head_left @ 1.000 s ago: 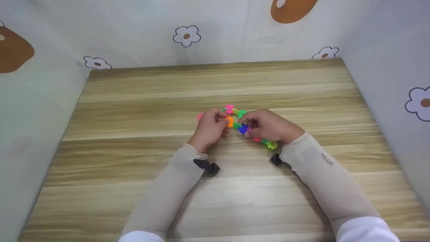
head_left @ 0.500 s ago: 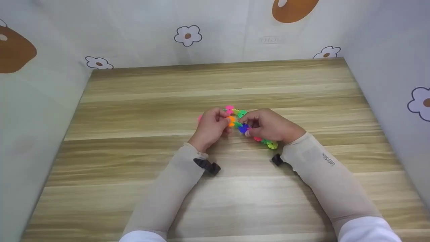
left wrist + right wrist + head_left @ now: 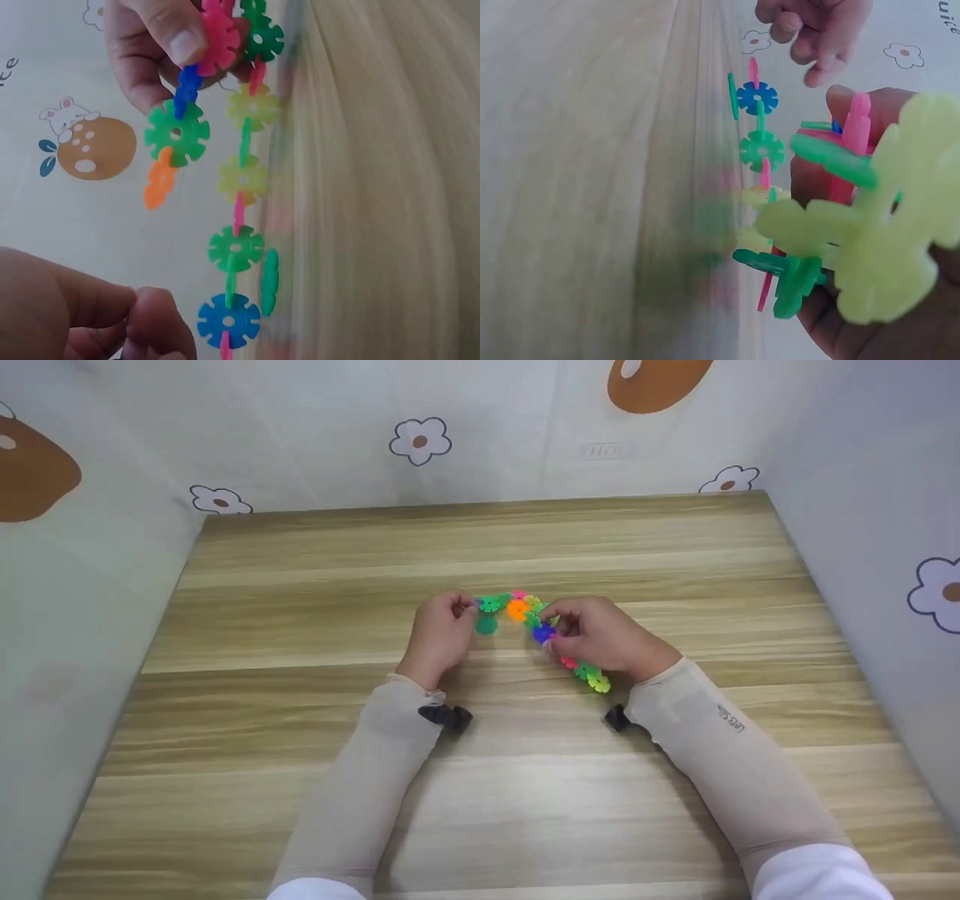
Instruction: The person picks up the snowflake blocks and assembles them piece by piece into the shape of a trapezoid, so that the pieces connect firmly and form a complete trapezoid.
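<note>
My right hand [image 3: 600, 634] pinches a chain of interlocking flower-shaped plastic discs near a blue disc [image 3: 544, 633]; in the left wrist view its thumb presses a pink disc [image 3: 219, 37]. One strand ends in an orange disc [image 3: 517, 610], edge-on in the left wrist view. The other strand runs leftward through yellow, green and blue discs [image 3: 229, 321]. My left hand [image 3: 441, 634] is beside that strand's left end, fingers bent, with nothing visible between them. A separate dark green disc [image 3: 487, 624] lies near its fingertips. The right fingers hide part of the chain.
The wood-grain table [image 3: 300, 585] spreads around both hands. A pale wall covering [image 3: 495, 442] with printed flowers stands behind it and at both sides. A black wrist camera [image 3: 617, 718] sits at the right wrist, with another [image 3: 450, 718] at the left.
My left hand has let go of the orange disc and moved left and slightly away from me, uncovering green discs. The right hand keeps its grip, and the chain has shifted slightly.
</note>
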Demonstrator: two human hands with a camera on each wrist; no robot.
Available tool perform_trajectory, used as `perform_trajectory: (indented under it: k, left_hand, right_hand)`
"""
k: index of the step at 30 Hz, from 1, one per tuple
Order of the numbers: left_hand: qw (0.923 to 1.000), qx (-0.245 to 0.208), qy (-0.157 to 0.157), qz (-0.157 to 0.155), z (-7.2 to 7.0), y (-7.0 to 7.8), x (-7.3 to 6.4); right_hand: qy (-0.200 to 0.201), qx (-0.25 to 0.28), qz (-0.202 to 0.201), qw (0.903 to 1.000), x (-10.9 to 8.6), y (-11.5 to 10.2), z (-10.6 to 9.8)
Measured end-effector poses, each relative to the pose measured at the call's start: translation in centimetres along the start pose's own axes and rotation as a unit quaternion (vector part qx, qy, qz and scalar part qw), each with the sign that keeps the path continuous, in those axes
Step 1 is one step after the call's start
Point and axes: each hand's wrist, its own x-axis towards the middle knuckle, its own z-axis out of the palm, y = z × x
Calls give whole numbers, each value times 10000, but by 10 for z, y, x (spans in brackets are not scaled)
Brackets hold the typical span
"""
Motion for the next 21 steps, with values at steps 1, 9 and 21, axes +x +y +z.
perform_trajectory:
  k: [1,9,21]
  left_hand:
    - [9996,227,-134,-32,0,-1,1]
    - [9810,1419,-1310,-160,5,0,-1]
    - [9755,1591,-1503,-211,2,-3,-2]
  right_hand:
    - [9,47,30,10000,0,1,0]
    - [40,143,32,9999,2,3,1]
    - [-303,68,-95,9995,0,0,2]
